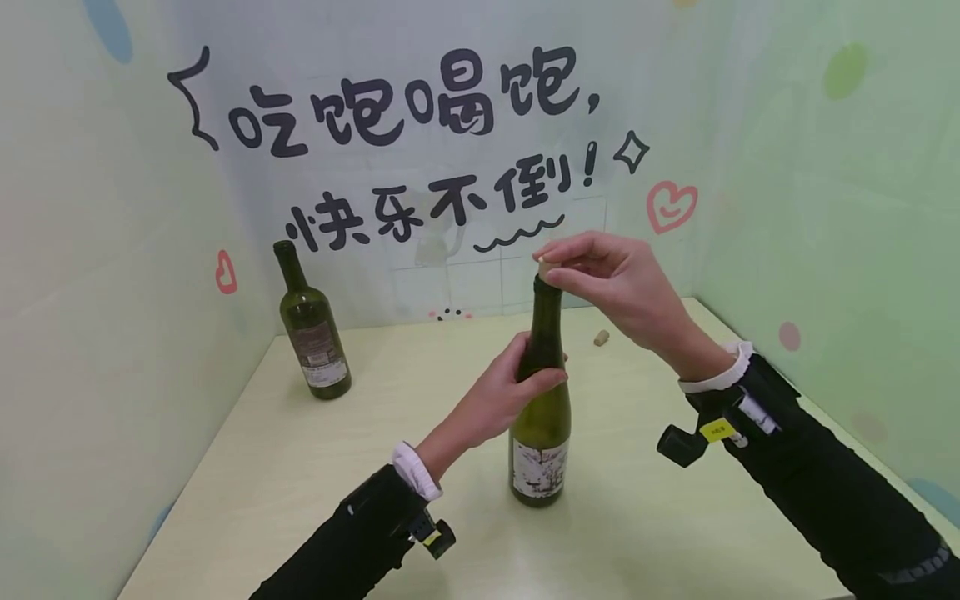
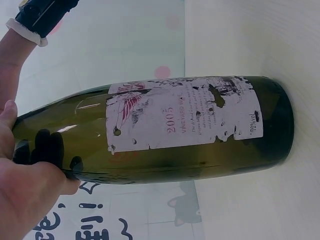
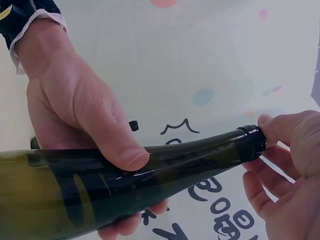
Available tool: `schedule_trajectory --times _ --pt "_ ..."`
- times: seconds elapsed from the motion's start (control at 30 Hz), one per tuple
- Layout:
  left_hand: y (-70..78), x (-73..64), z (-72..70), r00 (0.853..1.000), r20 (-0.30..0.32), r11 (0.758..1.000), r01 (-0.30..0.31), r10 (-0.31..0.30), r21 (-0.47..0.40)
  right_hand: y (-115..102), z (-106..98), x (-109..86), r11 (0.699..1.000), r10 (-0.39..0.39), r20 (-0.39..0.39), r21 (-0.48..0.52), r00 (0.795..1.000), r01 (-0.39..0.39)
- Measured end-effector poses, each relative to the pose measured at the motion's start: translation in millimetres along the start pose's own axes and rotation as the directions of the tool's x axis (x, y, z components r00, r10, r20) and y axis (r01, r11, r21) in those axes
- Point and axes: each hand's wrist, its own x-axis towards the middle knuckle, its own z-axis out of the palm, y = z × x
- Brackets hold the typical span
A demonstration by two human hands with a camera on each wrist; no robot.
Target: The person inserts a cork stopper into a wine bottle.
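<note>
A green glass wine bottle [image 1: 551, 408] stands upright, its worn white label [image 2: 180, 115] facing the left wrist camera. My left hand [image 1: 495, 396] grips it around the shoulder and lower neck, the thumb [image 3: 131, 156] lying along the glass. At the top, my right hand [image 1: 618, 279] pinches a light cork [image 1: 550, 270] between thumb and fingers, right at the bottle's mouth [image 3: 256, 140]. Most of the cork is hidden by the fingers in the right wrist view.
A second dark green wine bottle [image 1: 309, 333] stands at the back left of the pale table [image 1: 300, 483]. Another cork [image 1: 602, 337] lies near the back wall, right of the held bottle. Walls enclose the table on the left, back and right.
</note>
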Motion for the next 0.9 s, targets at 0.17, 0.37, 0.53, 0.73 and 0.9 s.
schedule_trajectory --times 0.17,0.37,0.53,0.73,0.9 --pt "-0.9 0.9 0.7 1.0 -0.008 1.0 0.004 -0.003 0.006 1.6 -0.5 -0.8 1.0 0.007 -0.003 0.029 1.0 -0.007" --pt "-1.6 2.4 1.4 1.0 -0.011 1.0 0.005 -0.005 0.015 3.2 -1.5 -0.2 0.999 0.028 -0.017 0.021 0.999 -0.028" --pt "-1.2 2.0 1.9 1.0 -0.013 1.0 0.014 -0.014 0.009 4.9 -0.5 -0.1 0.999 0.031 -0.032 0.023 0.999 -0.031" --pt "-1.6 2.8 2.8 1.0 -0.017 1.0 0.014 -0.014 0.011 6.6 1.8 -0.9 1.0 0.018 -0.058 0.023 0.998 -0.016" --pt "-1.9 4.2 2.7 1.0 -0.02 1.0 0.012 -0.012 0.022 6.6 2.1 -0.1 1.0 0.013 -0.067 0.002 0.998 -0.013"
